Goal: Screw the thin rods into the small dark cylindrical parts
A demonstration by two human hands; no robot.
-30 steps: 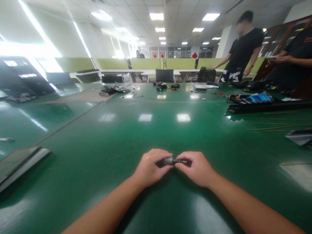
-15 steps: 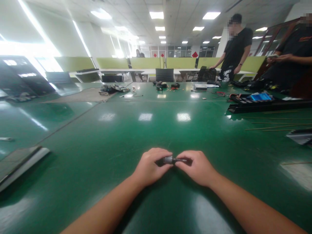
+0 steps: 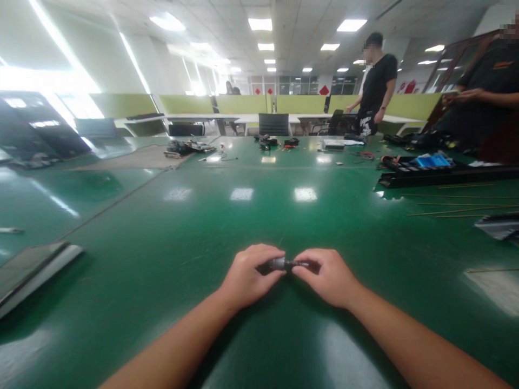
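Note:
Both my hands meet low in the middle of the view, resting on the green table (image 3: 259,216). Between them lies a small dark cylindrical part (image 3: 286,264) with a grey metal collar. My left hand (image 3: 248,276) is closed round its thicker left end. My right hand (image 3: 327,276) pinches the thinner right end with fingers curled. Most of the part is hidden by my fingers.
A flat grey panel (image 3: 32,270) lies at the left edge. A long black tray (image 3: 446,175) with a blue item, thin rods (image 3: 458,212) and a grey piece (image 3: 500,224) lie at the right. Tools clutter the far table. Two people in black stand at the far right.
My hands and the part have barely shifted. The person standing in the background has walked to the left, away from the table's right side.

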